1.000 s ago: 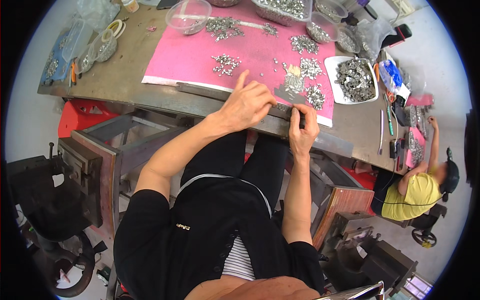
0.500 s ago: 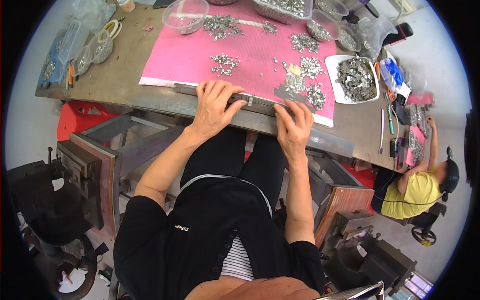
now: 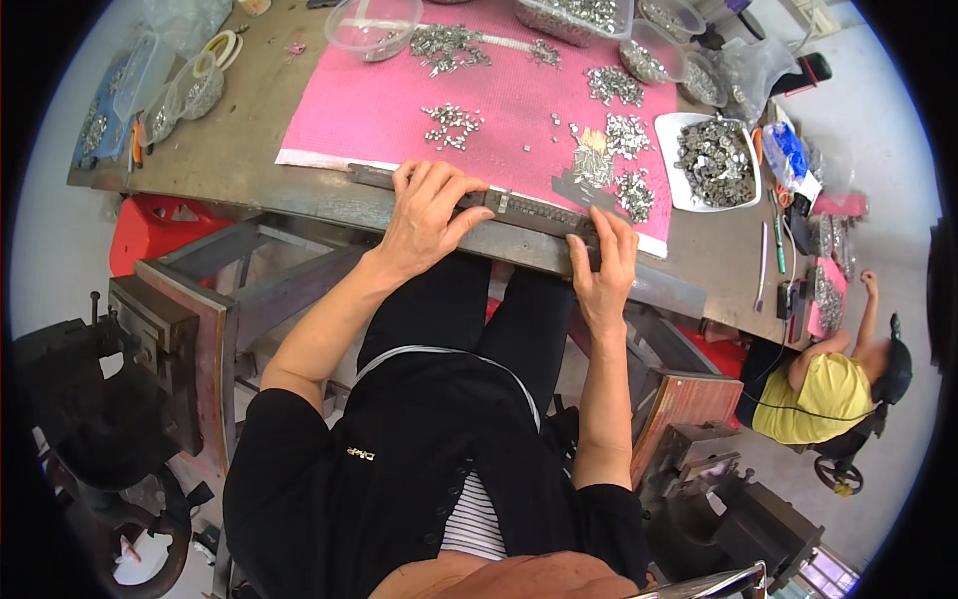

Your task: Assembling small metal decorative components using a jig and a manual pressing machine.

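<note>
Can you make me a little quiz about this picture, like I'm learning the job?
1. What are the left hand and the right hand both touching at the front of the table?
2. Which hand is nearer the white bowl? A) left B) right
3. True or false: piles of small metal bits lie on the pink mat.

Key: 1. A long, dark metal bar. 2. B. 3. True.

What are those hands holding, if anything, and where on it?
A dark metal bar: the left hand grips it toward the left, the right hand at its right end.
</note>
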A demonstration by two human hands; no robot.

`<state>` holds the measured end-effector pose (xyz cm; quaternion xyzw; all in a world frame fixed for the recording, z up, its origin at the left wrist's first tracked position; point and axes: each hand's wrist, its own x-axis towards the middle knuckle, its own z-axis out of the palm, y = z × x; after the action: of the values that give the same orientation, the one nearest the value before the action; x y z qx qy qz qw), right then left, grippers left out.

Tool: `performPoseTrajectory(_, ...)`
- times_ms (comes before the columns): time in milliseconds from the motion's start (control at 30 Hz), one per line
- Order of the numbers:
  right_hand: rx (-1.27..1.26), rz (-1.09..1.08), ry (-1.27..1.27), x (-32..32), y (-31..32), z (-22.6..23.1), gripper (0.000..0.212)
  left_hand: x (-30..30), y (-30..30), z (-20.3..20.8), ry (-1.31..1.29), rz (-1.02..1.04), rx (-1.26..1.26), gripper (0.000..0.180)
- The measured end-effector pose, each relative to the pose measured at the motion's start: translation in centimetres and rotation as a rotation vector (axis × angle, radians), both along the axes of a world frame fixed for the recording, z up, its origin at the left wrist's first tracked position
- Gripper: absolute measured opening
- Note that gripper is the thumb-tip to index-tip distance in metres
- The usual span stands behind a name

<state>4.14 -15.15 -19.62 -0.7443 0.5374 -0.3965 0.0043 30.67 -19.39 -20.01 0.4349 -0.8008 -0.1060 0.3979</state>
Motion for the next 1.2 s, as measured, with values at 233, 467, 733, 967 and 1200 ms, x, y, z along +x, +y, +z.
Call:
performPoseTrajectory(233,-0.071,-0.071,0.05,1.0,1.2,-1.0,0.045,-0.4,1.1,-0.5,0.028,-0.009,-0.025,0.025)
performPoseTrajectory(467,-0.083,-0.079,0.046,1.2,1.3,-1.2,0.045,-0.3,1.2,-0.6,0.024,-0.014,-0.038,0.026)
performPoseTrajectory(733,0.004,-0.051,0.069,0.6,0.7,0.1,0.044,-0.2,0.3,0.2,-0.001,-0.013,0.031,0.024)
performPoseTrajectory(967,0.043,-0.057,0.077,0.4,0.2,-0.1,0.045,-1.9,-0.5,1.6,0.031,-0.039,-0.075,0.014)
performPoseTrajectory(1200,0.036,-0.075,0.067,0.6,0.2,-0.1,0.044,-4.2,-0.9,0.6,0.009,-0.074,-0.125,0.014)
